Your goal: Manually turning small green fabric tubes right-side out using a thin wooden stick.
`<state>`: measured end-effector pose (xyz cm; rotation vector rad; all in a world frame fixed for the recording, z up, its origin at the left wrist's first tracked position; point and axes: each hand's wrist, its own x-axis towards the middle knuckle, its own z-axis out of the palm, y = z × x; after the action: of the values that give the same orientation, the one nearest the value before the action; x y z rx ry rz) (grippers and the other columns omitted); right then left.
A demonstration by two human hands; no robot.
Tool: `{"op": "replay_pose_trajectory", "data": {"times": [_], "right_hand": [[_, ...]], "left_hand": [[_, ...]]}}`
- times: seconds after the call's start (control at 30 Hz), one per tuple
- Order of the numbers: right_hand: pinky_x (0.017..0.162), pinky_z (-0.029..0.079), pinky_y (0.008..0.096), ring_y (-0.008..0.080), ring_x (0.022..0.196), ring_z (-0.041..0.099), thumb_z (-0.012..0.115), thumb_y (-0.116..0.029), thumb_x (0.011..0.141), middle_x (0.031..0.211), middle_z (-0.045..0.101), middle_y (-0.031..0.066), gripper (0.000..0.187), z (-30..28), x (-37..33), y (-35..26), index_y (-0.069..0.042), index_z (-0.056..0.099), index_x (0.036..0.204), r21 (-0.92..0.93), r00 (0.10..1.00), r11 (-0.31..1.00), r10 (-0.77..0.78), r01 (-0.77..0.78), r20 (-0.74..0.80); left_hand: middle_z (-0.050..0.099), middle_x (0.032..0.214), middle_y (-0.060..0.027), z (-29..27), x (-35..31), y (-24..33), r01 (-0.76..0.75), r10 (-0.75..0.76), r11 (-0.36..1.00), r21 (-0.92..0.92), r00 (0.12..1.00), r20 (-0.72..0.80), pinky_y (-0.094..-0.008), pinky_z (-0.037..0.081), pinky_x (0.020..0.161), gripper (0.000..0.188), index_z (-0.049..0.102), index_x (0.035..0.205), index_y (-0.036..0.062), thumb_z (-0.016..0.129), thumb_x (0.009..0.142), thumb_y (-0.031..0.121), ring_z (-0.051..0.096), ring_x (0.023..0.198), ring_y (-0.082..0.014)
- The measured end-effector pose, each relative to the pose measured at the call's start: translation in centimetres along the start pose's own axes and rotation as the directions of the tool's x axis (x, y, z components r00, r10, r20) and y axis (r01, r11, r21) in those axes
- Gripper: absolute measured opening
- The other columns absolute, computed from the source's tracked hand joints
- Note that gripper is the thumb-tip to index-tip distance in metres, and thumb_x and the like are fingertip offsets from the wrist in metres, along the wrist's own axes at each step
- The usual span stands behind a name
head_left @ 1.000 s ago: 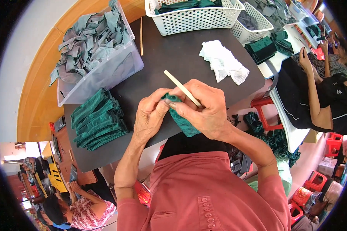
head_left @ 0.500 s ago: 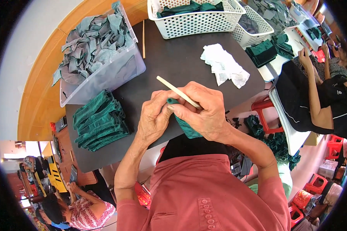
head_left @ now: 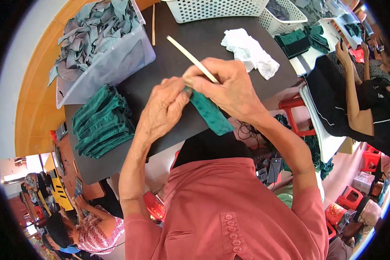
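A narrow strip of dark green velvet cloth [head_left: 210,113] hangs down from between my two hands, in front of the table's near edge. The fingers of my left hand [head_left: 165,104] are closed on its upper end. My right hand [head_left: 228,86] has a thin pale wooden stick [head_left: 184,53] gripped across the palm, pointing up and to the left. Its thumb and forefinger meet the left fingertips at the top of the cloth; the exact pinch there is hidden. A stack of folded green velvet pieces [head_left: 102,123] lies left of my hands.
On the dark table [head_left: 195,32], a clear plastic bin [head_left: 112,78] heaped with grey-green cloth stands at the far left. White baskets [head_left: 221,11] are at the back. A crumpled white cloth [head_left: 253,52] lies to the right. Other people sit at both sides, near a red stool [head_left: 294,115].
Both hands have moved up and away over the table. More of the green strip now hangs in view below them, and the stick points more steeply upward.
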<state>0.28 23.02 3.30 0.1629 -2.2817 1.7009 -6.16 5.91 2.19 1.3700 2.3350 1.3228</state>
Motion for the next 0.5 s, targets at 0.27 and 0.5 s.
{"op": "replay_pose_trajectory", "data": {"times": [0.27, 0.5], "right_hand": [[0.049, 0.04, 0.0213, 0.0071, 0.053, 0.057, 0.052, -0.008, 0.089, 0.064, 0.063, 0.0042, 0.019, -1.3, 1.6, 1.4, 0.001, 0.059, 0.104, 0.166, 0.971, 0.977, 0.163, -0.134, -0.174], [0.066, 0.048, 0.0332, 0.0232, 0.071, 0.063, 0.053, -0.011, 0.09, 0.088, 0.062, 0.0156, 0.027, -2.1, 0.1, 1.6, 0.002, 0.052, 0.114, -0.226, 0.989, 0.973, 0.004, -0.038, -0.148]], "left_hand": [[0.06, 0.095, -0.0064, -0.3, 0.8, 1.9, 0.071, -0.009, 0.992, 0.103, 0.862, -0.506, -0.0275, 0.041, 0.083, 0.017, 0.057, 0.102, -0.0003, 0.048, 0.092, 0.01, 0.055, 0.088, -0.0152], [0.058, 0.094, -0.0134, 0.5, -3.1, 0.9, 0.039, 0.002, 0.98, 0.198, 0.979, -0.205, -0.0322, 0.043, 0.083, 0.016, 0.056, 0.094, -0.0007, 0.058, 0.08, 0.006, 0.056, 0.09, -0.0281]]}}
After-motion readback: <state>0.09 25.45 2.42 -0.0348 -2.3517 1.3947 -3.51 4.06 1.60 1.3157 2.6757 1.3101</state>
